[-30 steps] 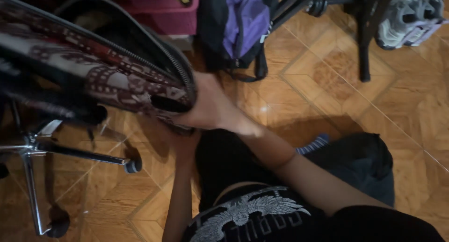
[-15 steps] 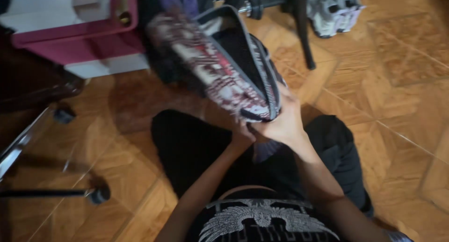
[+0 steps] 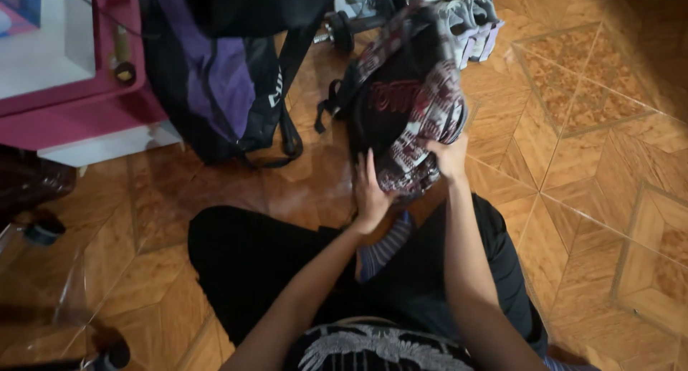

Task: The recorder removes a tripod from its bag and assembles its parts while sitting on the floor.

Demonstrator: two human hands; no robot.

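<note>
I sit cross-legged on a wooden parquet floor and hold a black backpack with a red and white pattern (image 3: 412, 124) in front of my knees. My left hand (image 3: 369, 192) presses flat against its lower left side, fingers spread upward. My right hand (image 3: 450, 158) grips the patterned lower right edge of the backpack. The bag stands roughly upright, tilted away from me, with its black straps hanging on the left.
A purple and black backpack (image 3: 222, 84) leans at the back left beside a pink and white cabinet (image 3: 79, 106). Grey sneakers (image 3: 469, 20) and a dumbbell (image 3: 344, 27) lie behind the patterned bag. Chair casters (image 3: 43, 231) show at the left edge.
The patterned backpack has swung from the upper left to in front of me and now stands more upright. My left hand has moved onto its side. The view has shifted right.
</note>
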